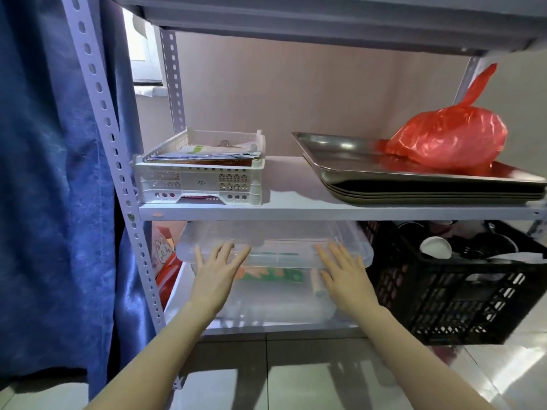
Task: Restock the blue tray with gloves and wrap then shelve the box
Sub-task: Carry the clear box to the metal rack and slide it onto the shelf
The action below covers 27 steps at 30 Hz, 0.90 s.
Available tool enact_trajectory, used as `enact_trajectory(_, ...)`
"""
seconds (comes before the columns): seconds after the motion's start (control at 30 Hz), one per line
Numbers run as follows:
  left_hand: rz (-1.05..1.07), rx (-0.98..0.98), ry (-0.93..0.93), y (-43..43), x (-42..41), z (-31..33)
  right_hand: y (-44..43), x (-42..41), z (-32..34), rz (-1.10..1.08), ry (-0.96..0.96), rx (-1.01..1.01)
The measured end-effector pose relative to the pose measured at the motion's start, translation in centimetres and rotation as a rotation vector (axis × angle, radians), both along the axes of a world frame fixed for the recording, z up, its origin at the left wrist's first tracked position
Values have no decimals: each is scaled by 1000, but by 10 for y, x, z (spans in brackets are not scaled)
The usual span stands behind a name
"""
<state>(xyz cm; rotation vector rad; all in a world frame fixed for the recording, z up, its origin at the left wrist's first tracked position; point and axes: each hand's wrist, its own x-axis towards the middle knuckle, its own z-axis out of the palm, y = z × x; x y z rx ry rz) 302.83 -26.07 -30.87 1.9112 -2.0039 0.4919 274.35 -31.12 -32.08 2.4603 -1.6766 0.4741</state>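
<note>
Your left hand (213, 281) and right hand (344, 279) lie flat, fingers spread, against the front of the clear plastic box (273, 255); neither grips it. The box sits on the bottom shelf (177, 297) of the rack, between a red packet (165, 261) and a black crate (450, 291). Above: white basket (198, 179), steel trays (429, 182), red bag (450, 140).

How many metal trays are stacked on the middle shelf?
4, as far as edges show: one stack of metal trays at the shelf's right, under the red bag. More may be hidden.
</note>
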Motion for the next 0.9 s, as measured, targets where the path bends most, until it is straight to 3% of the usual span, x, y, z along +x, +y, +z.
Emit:
enact_trajectory(0.1, 83, 48, 102, -18, -12, -1, -22, 1, 7, -5, 34, -3)
enact_trajectory(0.47, 145, -15, 32, -60, -38, -27, -66, -9, 10, -87, 78, 43)
enact_trajectory(0.9, 111, 398, 48, -39, -47, 14, -22, -19, 15, 8, 46, 215)
